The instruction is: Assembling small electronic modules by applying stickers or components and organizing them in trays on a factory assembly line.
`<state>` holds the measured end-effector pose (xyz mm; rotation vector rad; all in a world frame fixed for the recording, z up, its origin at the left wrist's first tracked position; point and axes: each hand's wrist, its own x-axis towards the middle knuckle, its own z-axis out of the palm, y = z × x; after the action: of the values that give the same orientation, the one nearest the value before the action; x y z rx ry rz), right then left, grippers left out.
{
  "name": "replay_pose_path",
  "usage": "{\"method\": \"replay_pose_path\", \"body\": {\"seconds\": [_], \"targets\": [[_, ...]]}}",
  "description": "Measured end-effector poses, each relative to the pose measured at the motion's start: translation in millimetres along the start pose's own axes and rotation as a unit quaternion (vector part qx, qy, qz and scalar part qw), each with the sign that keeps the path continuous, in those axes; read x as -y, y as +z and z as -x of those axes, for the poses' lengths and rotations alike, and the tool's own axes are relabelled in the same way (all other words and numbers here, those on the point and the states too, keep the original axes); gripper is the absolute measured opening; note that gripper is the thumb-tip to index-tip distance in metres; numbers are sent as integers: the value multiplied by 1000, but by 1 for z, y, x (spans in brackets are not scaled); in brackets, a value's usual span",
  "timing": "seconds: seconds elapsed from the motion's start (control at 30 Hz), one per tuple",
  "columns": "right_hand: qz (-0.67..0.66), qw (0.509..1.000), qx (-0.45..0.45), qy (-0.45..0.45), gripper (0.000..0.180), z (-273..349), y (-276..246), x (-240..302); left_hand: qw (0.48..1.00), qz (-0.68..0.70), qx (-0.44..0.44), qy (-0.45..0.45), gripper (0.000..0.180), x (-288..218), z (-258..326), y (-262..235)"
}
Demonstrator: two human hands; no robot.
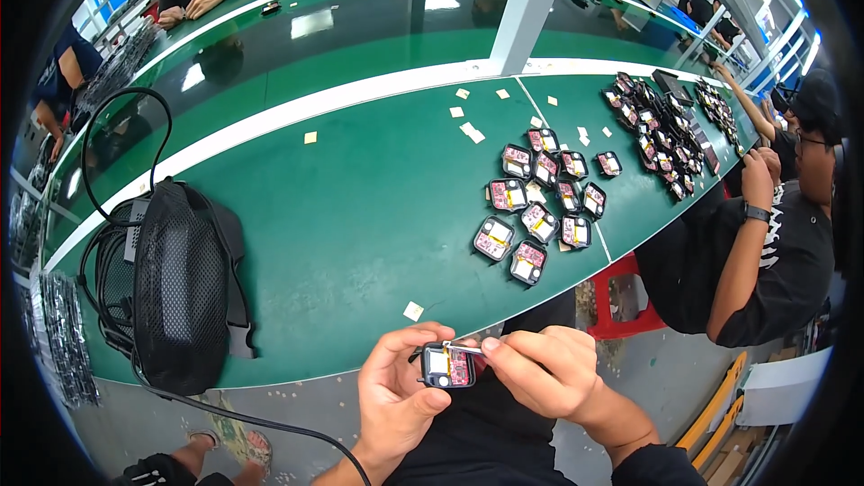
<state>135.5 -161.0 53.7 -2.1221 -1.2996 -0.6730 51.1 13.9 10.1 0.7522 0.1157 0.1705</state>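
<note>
In front of my body, my left hand [389,400] grips a small open black casing [461,371] by its edges. Inside the casing show a red circuit board, a white block, yellow tape and a round white part. My right hand [547,371] pinches slim metal tweezers [468,348], whose tip reaches the casing's upper edge. Whether the tip grips anything is too small to tell. Beyond my hands, several similar open casings [540,222] with red boards lie in a loose group on the green table [360,256].
A black mesh bag [180,288] with a looped cable stands at the left. Small pale paper squares [413,310] are scattered about. A grey post [529,13] rises from the white rail. Further right, more casings [661,135] crowd the table beside a seated co-worker [765,225] and a red stool [621,301].
</note>
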Motion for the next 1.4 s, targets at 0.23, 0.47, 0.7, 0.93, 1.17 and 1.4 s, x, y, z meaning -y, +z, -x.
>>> {"method": "replay_pose_path", "body": {"seconds": [0.23,0.47,0.7,0.93,1.17,1.4], "targets": [[-31,999,8,20,39,0,1,-2,1000,12,0,-17,63,-2,3,-1],[-15,1000,2,7,35,1,0,0,1000,-9,7,-7,62,0,1,-3],[-162,981,-10,106,31,1,7,-1,1000,2,-5,-8,65,-2,0,1],[-110,988,21,101,28,-3,4,2,1000,14,4,-20,61,-1,2,-4],[-154,979,20,129,25,-1,4,-1,1000,0,20,-10,60,-2,0,-3],[-108,988,-3,109,28,3,9,2,1000,-5,19,-2,58,-2,0,0]]}}
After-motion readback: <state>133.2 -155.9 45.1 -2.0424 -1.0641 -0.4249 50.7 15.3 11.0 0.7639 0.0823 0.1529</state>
